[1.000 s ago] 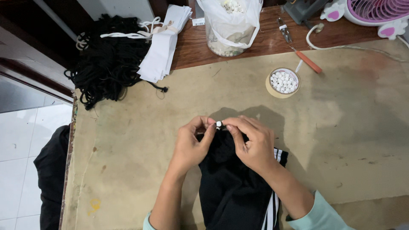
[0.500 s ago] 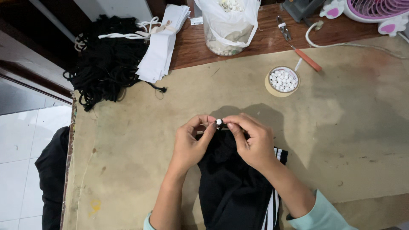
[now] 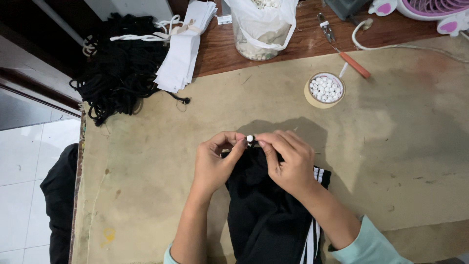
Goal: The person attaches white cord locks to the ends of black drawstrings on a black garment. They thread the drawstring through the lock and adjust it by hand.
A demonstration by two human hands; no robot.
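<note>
1. The surface (image 3: 195, 205) is covered with a worn beige sheet; at the far edge bare brown wood shows.
2. A black garment (image 3: 266, 215) with white stripes on its right side lies on the surface at the near edge, under both hands.
3. A heap of black cords (image 3: 122, 73) sits at the far left corner, and a bundle of white cords (image 3: 146, 34) lies on top of it.
4. A stack of white paper tags (image 3: 185, 46) leans beside the black cords, touching them.
5. A white plastic bag (image 3: 261, 27) with small pale pieces inside stands at the far middle, on the wood.
6. A pink and white fan (image 3: 425, 10) is at the far right corner, only partly in view, with a white cable (image 3: 400, 46) running beside it.
7. The left hand (image 3: 215, 161) is closed narrow: thumb and forefinger pinch at the top edge of the garment.
8. The right hand (image 3: 288, 161) is also closed narrow, its fingertips meeting the left ones and gripping the same spot.
9. A round dish (image 3: 326, 89) holding many small white beads stands well apart from the hands, to the far right of them.
10. A tool with an orange handle (image 3: 354, 63) lies just beside the dish.
11. A small white bead (image 3: 250, 139) is held between the fingertips of both hands, at the top of the garment.
</note>
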